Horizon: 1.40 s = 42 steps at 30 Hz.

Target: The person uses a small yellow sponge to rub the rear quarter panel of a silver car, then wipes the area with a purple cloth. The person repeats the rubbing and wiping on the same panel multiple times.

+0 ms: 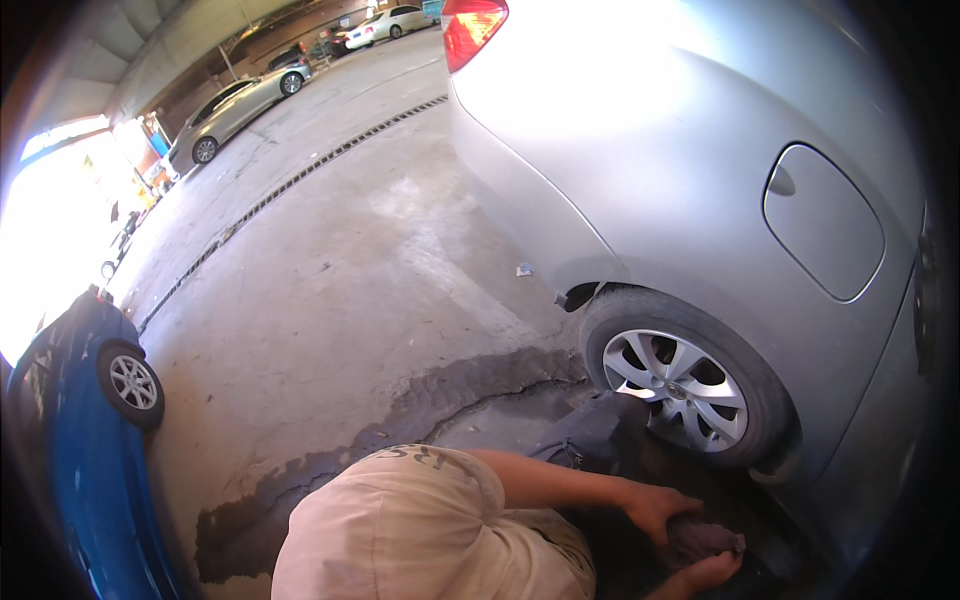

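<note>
Low at the right, both hands are on a bunched, dark purplish-grey cloth [697, 538]. My left hand [661, 511] grips its upper left side, with the arm reaching across from the pale sleeve. From below, my right hand [711, 571] holds its lower end. The cloth is in front of my dark-trousered knee area, which is in deep shadow. Just above the hands is the rear wheel [675, 390] of a silver car, with a multi-spoke alloy rim. The car's rear side panel [675, 187], closed fuel flap [823, 221] and red tail light [474, 30] rise above it.
A wet, cracked patch [480, 382] of concrete floor lies beside the wheel. A blue car [90, 450] stands at the left. A drain grate [300, 176] crosses the floor. Farther off are a parked silver sedan [244, 105] and a white car [390, 26]. A small scrap [524, 269] lies near the bumper.
</note>
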Available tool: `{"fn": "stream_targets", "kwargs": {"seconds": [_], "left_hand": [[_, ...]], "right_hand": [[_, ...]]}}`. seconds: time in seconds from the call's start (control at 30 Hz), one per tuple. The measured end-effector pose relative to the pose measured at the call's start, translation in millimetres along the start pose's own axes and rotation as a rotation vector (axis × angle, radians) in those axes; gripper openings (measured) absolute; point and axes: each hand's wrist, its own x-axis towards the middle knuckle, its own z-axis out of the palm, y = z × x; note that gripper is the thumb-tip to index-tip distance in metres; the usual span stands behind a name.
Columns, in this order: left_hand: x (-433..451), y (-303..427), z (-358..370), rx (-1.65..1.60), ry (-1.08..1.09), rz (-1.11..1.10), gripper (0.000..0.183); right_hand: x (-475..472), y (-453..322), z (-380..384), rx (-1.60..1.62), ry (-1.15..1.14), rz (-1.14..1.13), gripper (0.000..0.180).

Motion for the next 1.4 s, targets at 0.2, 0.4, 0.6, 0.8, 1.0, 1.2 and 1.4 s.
{"fn": "stream_targets", "kwargs": {"seconds": [0.2,0.4,0.6,0.8,1.0,1.2,1.4], "left_hand": [[-1,11,1,0.262,-0.09,0.124,0.093],[-11,25,-8,-0.171,-0.009,0.096,0.069],[-3,21,-28,-0.153,0.058,0.188,0.043],[23,-27,-21,-0.236,0.195,0.165,0.037],[23,-59,-7,-0.71,0.546,-0.189,0.043],[28,-65,-5,-0.422,0.864,-0.348,0.05],[8,-3,-16,-0.393,0.491,0.014,0.065]], "right_hand": [[-15,-37,5,-0.25,-0.012,-0.536,0.039],[-5,-76,-7,-0.217,-0.04,-0.428,0.034],[10,-76,-18,-0.346,0.107,-0.539,0.032],[-4,-89,-6,-0.46,0.159,-0.833,0.029],[-15,-109,6,-0.44,0.198,-0.831,0.029],[-15,-142,-3,-0.248,0.445,-0.941,0.029],[-18,-157,-5,-0.659,0.215,-0.719,0.034]]}}
